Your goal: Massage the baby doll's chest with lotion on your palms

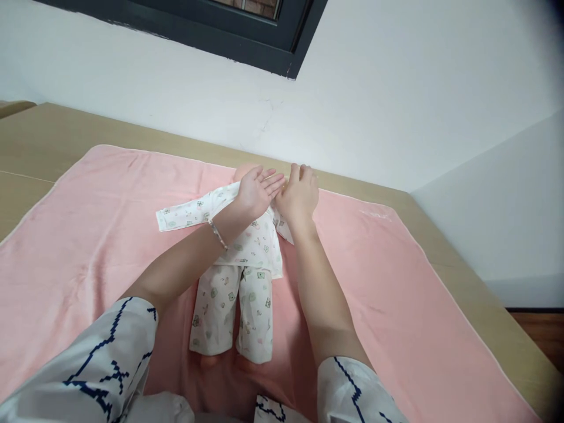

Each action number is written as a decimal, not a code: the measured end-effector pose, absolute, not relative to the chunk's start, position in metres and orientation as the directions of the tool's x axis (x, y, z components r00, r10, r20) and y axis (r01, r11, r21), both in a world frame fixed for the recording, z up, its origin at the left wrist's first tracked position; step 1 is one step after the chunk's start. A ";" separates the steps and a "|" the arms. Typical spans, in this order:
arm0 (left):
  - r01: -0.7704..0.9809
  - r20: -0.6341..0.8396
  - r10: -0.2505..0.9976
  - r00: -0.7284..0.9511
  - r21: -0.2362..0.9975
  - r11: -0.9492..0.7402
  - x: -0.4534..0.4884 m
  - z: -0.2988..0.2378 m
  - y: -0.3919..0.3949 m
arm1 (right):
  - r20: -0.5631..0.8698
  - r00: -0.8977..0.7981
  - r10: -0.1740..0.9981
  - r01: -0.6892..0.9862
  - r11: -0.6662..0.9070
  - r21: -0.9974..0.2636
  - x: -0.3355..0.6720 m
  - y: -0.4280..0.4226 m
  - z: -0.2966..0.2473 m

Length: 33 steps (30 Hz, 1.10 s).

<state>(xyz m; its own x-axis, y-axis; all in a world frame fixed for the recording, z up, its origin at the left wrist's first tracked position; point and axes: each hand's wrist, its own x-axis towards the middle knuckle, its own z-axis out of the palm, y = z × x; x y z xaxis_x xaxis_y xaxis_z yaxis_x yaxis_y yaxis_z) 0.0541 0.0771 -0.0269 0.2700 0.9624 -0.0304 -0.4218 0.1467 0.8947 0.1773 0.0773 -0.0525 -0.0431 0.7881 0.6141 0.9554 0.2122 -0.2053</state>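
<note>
A baby-sized figure lies on its back on a pink blanket, dressed in a white printed long-sleeved top and matching trousers. Part of its rounded head shows behind my left hand; the rest is hidden. My left hand is held palm up above the chest and neck, fingers stretched out. Close beside it, my right hand has its back to me with the fingers curled, over the figure's right-side sleeve. What those fingers hold, if anything, is hidden. The other sleeve stretches out to the left.
The blanket covers most of a light wooden table, whose far edge meets a white wall. A dark window frame is set in the wall above. On the far left a wooden piece stands by the table. Brown floor shows at right.
</note>
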 end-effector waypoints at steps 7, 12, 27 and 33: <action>-0.442 -0.145 0.974 0.176 0.872 0.210 0.007 -0.033 0.036 | 0.600 -0.030 0.800 0.973 0.160 -0.166 0.162 0.073 -0.051; -0.270 -0.005 1.000 0.031 0.963 0.013 -0.021 -0.028 0.036 | 0.578 -0.052 0.814 0.965 0.190 -0.181 0.168 0.072 -0.058; -0.215 0.005 0.927 0.374 0.973 0.082 -0.030 0.029 -0.047 | 0.510 -0.404 0.759 0.677 0.623 -0.391 0.122 -0.034 -0.006; 0.297 0.269 0.955 0.124 0.908 -0.294 -0.067 0.064 -0.084 | 0.540 -0.670 0.509 0.437 0.859 -0.267 0.099 -0.111 0.001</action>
